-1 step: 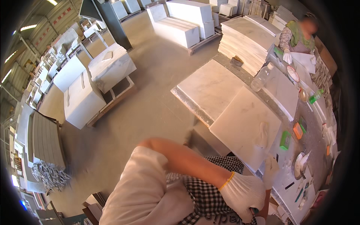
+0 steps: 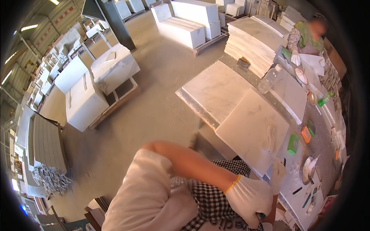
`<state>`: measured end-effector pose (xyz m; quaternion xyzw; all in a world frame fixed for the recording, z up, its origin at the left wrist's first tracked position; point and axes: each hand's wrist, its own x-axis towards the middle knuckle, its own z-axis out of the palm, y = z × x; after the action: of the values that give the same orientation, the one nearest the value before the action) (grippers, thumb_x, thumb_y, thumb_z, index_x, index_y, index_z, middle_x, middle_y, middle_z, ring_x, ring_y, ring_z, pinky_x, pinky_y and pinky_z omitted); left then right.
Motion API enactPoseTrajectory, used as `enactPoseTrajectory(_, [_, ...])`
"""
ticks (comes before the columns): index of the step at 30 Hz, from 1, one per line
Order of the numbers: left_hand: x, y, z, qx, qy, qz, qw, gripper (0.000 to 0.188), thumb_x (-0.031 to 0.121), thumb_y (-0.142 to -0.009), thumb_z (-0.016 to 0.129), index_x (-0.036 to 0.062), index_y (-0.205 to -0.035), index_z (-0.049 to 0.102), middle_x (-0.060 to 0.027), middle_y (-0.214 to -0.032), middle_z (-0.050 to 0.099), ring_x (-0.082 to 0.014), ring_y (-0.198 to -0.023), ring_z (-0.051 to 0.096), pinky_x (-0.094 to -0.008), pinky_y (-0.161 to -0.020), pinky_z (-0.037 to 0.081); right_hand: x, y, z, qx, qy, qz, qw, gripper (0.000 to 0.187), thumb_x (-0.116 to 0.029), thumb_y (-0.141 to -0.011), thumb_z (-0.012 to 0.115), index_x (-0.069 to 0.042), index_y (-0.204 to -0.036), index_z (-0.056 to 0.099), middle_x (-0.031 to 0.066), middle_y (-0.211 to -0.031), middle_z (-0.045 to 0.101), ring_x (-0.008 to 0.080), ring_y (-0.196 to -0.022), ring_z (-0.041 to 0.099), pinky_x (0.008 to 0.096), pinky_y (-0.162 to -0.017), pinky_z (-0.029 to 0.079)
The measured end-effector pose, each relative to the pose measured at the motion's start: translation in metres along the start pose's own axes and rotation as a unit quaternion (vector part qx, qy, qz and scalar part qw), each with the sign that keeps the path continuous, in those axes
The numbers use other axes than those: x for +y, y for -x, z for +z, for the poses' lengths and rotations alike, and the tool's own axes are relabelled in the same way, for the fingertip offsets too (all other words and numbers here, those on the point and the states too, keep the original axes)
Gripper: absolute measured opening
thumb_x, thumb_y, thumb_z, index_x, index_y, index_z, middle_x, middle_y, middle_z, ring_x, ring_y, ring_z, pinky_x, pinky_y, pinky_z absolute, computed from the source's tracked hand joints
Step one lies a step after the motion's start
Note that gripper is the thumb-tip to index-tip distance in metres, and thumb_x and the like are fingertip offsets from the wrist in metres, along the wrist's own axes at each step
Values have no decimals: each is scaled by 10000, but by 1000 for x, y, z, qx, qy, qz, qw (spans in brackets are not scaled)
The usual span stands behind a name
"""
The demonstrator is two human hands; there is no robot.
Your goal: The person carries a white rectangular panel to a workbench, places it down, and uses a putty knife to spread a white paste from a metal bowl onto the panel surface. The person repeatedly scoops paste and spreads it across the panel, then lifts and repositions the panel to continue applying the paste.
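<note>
My left hand [image 2: 249, 200], in a white knit glove with a yellow cuff, is bent in front of the checked apron [image 2: 216, 196]. Its fingers are curled at a small dark green thing [image 2: 261, 216], too hidden to name. Just beyond it my right hand [image 2: 278, 176], also in a pale glove, is raised by the near edge of a white stone slab [image 2: 246, 127]. The left hand partly covers the right forearm, and the right fingers are too unclear to read. A loose white glove [image 2: 270, 136] lies on that slab.
Another slab [image 2: 217, 90] adjoins it, with a slab stack [image 2: 250, 42] beyond. The bench holds a clear plastic bottle [image 2: 269, 79], a green box [image 2: 293, 144], an orange block [image 2: 306, 134] and small tools. At far right stands a gloved co-worker [image 2: 308, 42]. Stone blocks on a pallet [image 2: 111, 111] stand left.
</note>
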<state>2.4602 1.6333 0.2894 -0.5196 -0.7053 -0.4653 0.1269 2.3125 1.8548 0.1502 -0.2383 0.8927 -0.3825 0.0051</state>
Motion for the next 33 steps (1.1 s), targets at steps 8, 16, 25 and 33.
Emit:
enactPoseTrajectory(8, [24,13,-62,-97,91,-31,991,446,389,-777,737,-37,-673,660,-202,-626,587,-417,-636,608,-464,-603,484,8,3,1,39,-36,-30,998,253,-92,-1013,622,57,-1191,723,177,-1125,759,258,-1025,712,364,-944,536])
enactPoseTrajectory(16, [38,11,-19,102,-18,-29,994,342,356,-929,700,15,-933,677,-174,-888,663,-377,-847,665,-474,-734,540,0,1,6,36,6,-48,998,247,-87,-1018,604,47,-1186,726,176,-1107,754,272,-994,710,370,-902,538])
enactPoseTrajectory(25, [36,19,-51,-77,-2,-19,997,365,363,-887,703,5,-821,700,-181,-824,661,-387,-780,663,-473,-683,532,-4,1,4,23,-45,-28,998,248,-84,-1015,603,48,-1190,720,133,-1042,741,198,-896,663,339,-827,530])
enactPoseTrajectory(33, [37,14,-9,18,-57,-65,996,425,386,-781,734,-25,-675,703,-201,-617,620,-408,-627,649,-468,-592,519,-8,0,6,29,-17,-41,999,250,-71,-1019,580,54,-1187,717,136,-1006,728,227,-872,656,349,-812,527])
